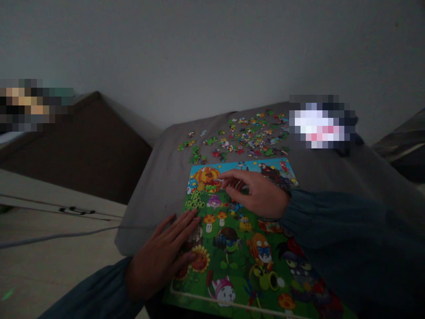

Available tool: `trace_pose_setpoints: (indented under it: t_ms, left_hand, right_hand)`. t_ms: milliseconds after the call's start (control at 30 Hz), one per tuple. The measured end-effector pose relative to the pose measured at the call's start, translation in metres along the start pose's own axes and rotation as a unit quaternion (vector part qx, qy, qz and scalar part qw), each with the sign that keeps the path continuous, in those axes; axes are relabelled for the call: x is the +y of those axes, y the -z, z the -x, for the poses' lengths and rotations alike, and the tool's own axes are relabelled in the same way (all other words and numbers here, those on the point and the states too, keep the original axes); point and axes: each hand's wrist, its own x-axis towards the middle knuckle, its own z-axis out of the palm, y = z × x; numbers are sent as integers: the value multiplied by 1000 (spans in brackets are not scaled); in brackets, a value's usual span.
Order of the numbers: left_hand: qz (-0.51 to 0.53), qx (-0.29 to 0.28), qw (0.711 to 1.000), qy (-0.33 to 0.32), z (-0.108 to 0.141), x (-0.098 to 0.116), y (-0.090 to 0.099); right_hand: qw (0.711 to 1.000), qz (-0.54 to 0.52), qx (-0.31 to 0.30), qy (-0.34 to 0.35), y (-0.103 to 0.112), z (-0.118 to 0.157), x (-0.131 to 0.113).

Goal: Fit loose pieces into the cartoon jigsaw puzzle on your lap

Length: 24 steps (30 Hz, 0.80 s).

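Note:
A colourful cartoon jigsaw puzzle board (229, 261) lies on a grey cloth surface, printed with plants, mushrooms and characters on green under a blue strip. My left hand (166, 252) rests flat on its left edge, fingers stretched out beside the sunflower picture. Over the upper part of the board is my right hand (254, 190), its fingers bent and thumb and forefinger close together near the orange pumpkin picture (207, 174). What those fingertips hold, if anything, is too dark to make out. Loose puzzle pieces (245, 137) lie scattered beyond the board's far edge.
The grey cloth surface (159, 177) reaches back to a plain wall (199, 57). A brown panel (76, 150) and a pale cabinet with a dark handle (76, 210) stand at left, crossed by a cable (59, 238). A blurred-out bright object (318, 124) sits at back right.

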Motion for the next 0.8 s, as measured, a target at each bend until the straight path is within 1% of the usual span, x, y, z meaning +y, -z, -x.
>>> trace_pose_setpoints:
  t_ms: [233, 533, 600, 700, 767, 800]
  left_hand:
    - [-42, 44, 998, 6, 6, 0, -4]
    - [-59, 47, 997, -2, 8, 8, -4]
    - [-55, 45, 997, 0, 8, 7, -2]
    - [-50, 49, 998, -8, 4, 1, 6]
    - [-50, 68, 996, -4, -4, 1, 19]
    - [-49, 84, 995, 0, -11, 6, 28]
  right_hand:
    - [1000, -4, -3, -6, 1, 0, -1]
    - [1000, 0, -6, -9, 1, -1, -1]
    - [1000, 0, -7, -8, 1, -1, 0]
    - [1000, -6, 1, -7, 2, 0, 0]
    - [1000, -12, 12, -3, 2, 0, -1]
    - [1000, -14, 19, -1, 1, 0, -1]
